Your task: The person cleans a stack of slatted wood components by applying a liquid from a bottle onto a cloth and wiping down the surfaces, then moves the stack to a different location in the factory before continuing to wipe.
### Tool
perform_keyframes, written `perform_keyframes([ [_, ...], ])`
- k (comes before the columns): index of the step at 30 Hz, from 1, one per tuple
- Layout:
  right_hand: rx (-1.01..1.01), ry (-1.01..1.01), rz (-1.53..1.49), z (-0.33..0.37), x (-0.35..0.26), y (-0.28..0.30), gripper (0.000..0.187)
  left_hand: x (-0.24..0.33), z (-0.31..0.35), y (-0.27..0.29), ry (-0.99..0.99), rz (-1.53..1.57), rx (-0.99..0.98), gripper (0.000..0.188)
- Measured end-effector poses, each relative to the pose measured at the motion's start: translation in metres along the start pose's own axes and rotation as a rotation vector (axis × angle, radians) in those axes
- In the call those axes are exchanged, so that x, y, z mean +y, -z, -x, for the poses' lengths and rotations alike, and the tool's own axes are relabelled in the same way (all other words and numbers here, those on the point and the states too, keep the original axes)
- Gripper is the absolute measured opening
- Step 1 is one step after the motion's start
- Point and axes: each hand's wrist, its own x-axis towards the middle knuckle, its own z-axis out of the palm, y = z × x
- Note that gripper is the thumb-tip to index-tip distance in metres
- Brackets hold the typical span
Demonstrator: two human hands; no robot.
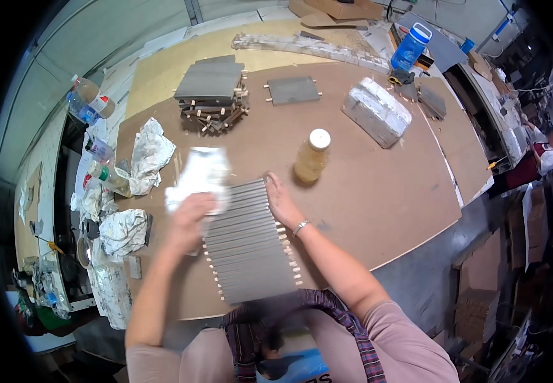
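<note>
A row of thin grey panels [251, 249] with pale wooden pegs along both sides lies on the brown board in front of me. My left hand [190, 220] is closed on a white cloth [205, 169], blurred by motion, at the row's far left corner. Against the far right corner rests my right hand [281, 199], its fingers stretched along the pegged edge rather than wrapped round it. Just beyond that hand stands a clear bottle of yellowish liquid [310, 158] with a white cap.
Farther back are a stack of pegged grey panels [209, 82], a single panel [294, 90] and a white-wrapped block [378, 112]. Crumpled white cloths [151, 153] and bottles line the left side. A blue bottle [410, 48] stands back right; another person [540, 156] is far right.
</note>
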Motion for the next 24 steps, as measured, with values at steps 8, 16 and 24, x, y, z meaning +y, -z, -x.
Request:
perform_keyframes([
  [8, 0.010, 0.005, -0.034, -0.004, 0.006, -0.005, 0.033, 0.069, 0.028, -0.023, -0.157, -0.049, -0.041, 0.024],
  [16, -0.075, -0.141, -0.312, -0.007, 0.037, -0.009, 0.039, 0.094, 0.039, 0.008, 0.044, 0.208, 0.307, 0.037],
  [24, -0.157, -0.153, -0.488, 0.025, -0.006, 0.034, 0.063, 0.045, 0.122, 0.030, 0.214, 0.166, 0.168, 0.038],
])
